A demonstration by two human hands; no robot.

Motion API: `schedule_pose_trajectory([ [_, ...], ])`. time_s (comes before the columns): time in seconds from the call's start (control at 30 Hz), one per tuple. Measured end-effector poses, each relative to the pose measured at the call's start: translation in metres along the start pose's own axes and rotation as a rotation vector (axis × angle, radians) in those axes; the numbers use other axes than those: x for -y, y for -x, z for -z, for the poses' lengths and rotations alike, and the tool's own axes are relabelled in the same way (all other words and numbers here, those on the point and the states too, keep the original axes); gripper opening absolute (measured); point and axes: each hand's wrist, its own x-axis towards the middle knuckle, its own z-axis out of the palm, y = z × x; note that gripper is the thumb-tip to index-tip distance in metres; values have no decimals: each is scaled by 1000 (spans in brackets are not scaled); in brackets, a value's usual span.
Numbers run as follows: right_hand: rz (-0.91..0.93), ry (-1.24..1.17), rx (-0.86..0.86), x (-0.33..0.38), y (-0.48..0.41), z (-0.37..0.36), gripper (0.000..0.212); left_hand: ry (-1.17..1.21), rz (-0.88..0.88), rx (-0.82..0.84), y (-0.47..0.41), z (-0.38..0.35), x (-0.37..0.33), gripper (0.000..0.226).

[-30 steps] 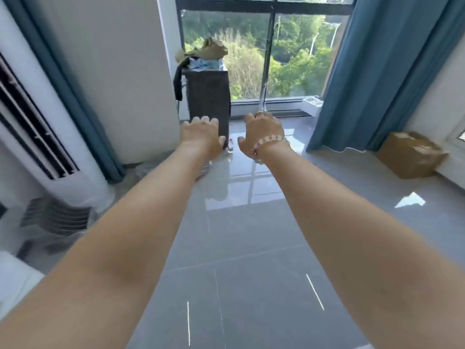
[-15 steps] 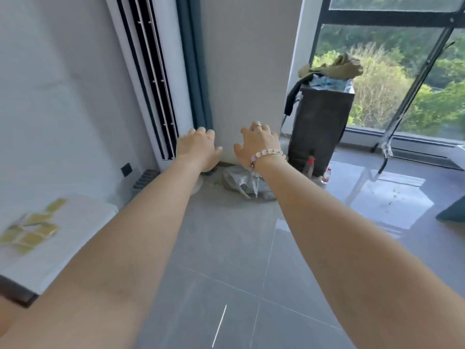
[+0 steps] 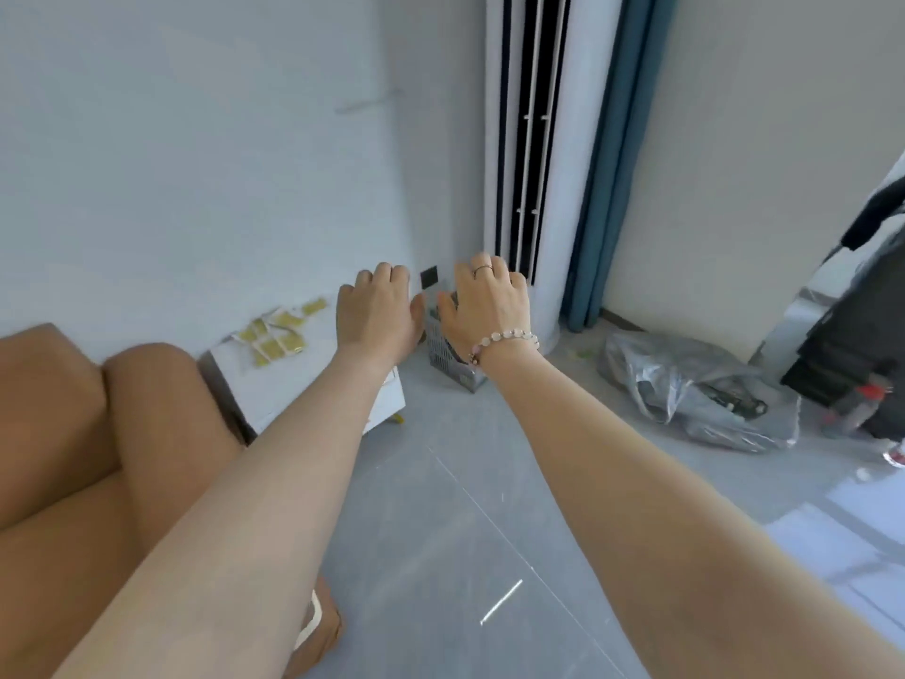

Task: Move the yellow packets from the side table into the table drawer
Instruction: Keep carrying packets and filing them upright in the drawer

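- Head view: both bare arms reach from the bottom edge towards the middle of the frame, backs of the hands facing the camera.
- The left hand (image 3: pixel 379 311) hangs in the air just left of centre with its fingers loosely bent downward and nothing in it; its fingertips are hidden behind the knuckles.
- The right hand (image 3: pixel 487 306) is just beside it, apart by a narrow gap, equally relaxed and empty (a thin ring (image 3: pixel 482 270) sits on one finger, a bead bracelet (image 3: pixel 504 338) on the wrist).
- The yellow packets (image 3: pixel 276 335) lie scattered in a loose cluster on the white side table (image 3: pixel 303 379), left of centre, close to the wall; they are left of the left hand and not touched by it.
- The picture is blurred there, so I cannot count the packets.
- A brown sofa (image 3: pixel 63 433) fills the lower left, its arm right against the side table.
- A grey slatted basket (image 3: pixel 448 355) stands on the floor below the two hands, partly covered by them.
- A small dark wall socket (image 3: pixel 429 276) shows in the gap between the hands.
- A tall white air conditioner (image 3: pixel 534 139) rises at upper centre, with a blue curtain (image 3: pixel 607 188) just to its right.
- A crumpled grey plastic bag (image 3: pixel 685 384) lies on the grey tiles at centre right, near a dark cabinet (image 3: pixel 862 345) at the right edge.
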Motion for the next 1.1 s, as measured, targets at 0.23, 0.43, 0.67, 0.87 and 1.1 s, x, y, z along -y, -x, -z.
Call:
schedule_pose_trajectory([
  [0.23, 127, -6, 41, 56, -74, -54, 44, -26, 155, -29, -45, -34, 82, 38],
  [0.43, 231, 14, 42, 109, -171, -91, 44, -17, 244, -84, -119, -59, 155, 37],
  [0.67, 273, -7, 29, 171, -275, -133, 43, -53, 331, -84, -197, -81, 250, 37],
  [0.87, 332, -27, 54, 207, -325, -168, 43, -93, 388, -46, -226, -107, 299, 37],
  [1.1, 410, -54, 121, 236, -386, -227, 45, -109, 457, 7, -266, -153, 343, 37],
])
